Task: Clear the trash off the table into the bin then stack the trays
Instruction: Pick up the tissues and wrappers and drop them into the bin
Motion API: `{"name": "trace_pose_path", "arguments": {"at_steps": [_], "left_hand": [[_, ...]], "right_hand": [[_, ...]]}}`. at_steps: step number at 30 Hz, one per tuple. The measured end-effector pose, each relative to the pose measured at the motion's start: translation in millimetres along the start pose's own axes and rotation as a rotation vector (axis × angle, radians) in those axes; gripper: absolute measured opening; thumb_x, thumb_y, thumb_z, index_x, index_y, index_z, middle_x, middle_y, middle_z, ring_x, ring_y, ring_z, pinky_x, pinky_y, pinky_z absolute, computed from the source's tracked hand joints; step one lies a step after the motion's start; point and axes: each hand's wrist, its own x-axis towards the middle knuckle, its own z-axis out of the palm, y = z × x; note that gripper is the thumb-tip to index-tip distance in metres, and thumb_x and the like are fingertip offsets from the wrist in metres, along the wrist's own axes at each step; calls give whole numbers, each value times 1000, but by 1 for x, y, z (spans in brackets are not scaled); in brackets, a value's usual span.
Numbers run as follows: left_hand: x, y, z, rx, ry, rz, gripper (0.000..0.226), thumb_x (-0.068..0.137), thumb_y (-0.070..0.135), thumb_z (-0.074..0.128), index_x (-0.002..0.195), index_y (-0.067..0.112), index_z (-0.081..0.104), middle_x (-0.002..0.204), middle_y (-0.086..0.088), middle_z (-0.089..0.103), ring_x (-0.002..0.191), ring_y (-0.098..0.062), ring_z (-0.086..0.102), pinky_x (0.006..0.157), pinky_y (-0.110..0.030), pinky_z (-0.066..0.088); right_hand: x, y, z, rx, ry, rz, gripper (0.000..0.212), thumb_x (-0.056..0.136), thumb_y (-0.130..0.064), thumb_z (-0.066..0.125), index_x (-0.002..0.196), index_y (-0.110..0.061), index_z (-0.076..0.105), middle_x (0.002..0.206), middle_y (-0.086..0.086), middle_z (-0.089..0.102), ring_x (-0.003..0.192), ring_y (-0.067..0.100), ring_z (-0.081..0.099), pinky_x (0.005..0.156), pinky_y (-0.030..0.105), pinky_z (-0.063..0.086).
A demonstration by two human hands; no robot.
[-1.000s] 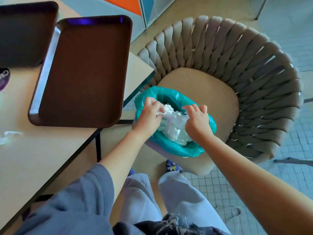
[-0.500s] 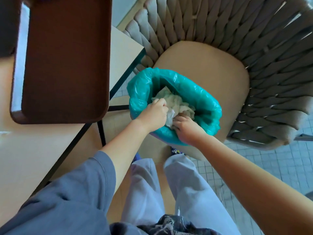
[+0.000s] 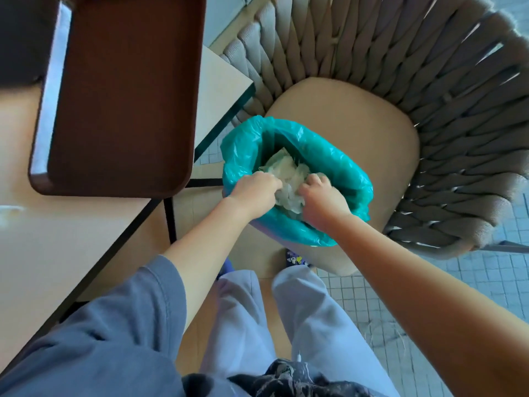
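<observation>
Woven chair (image 3: 400, 90) seat holds teal-lined bin (image 3: 329, 156) w/ left hand (image 3: 254, 193) & right hand (image 3: 323, 199) both gripping crumpled white trash (image 3: 283, 173).

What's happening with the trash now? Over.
Left hand, right hand gripping crumpled white plastic trash inside teal-lined bin. Nothing blocking.

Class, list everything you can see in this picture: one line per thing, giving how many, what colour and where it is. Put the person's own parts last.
Tray: two, brown; on the table, one cut off at top left.
Table: one, pale wood top, dark frame; left.
Wrapper scrap: one, clear; table's left edge.
Bin: one, teal liner; on the chair seat.
Crumpled trash: one wad, white; inside the bin.
Chair: one, grey woven back, tan seat; right.
Floor: small pale tiles; lower right.
Left hand: fingers curled on the trash.
Right hand: fingers curled on the trash.
Sleeve: blue-grey; lower left.
</observation>
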Motion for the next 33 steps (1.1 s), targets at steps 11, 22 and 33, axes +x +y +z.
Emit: {"name": "trace_pose_path", "arguments": {"at_steps": [11,22,33], "left_hand": [[-67,-44,-41,-124,645,33,33,88,6,51,119,6,61,127,-13,57,117,-31,49,96,-46,45],[-156,-129,-59,-206,953,-91,36,87,25,45,112,9,65,119,-9,62,111,-26,55,88,-40,50],[-235,-264,-39,-286,1015,-338,33,87,27,45,109,9,64,112,-10,61,107,-30,56,82,-42,52]], "right_hand": [[-8,-64,-63,45,340,-147,34,87,-13,46,119,-9,56,131,11,47,115,33,44,88,42,43],[-5,-206,-103,117,554,-460,38,83,-19,41,109,-7,66,119,18,62,103,38,60,79,47,53],[20,-357,-94,10,373,-650,40,91,-12,46,130,-12,50,140,11,44,129,32,37,101,45,36]]}}
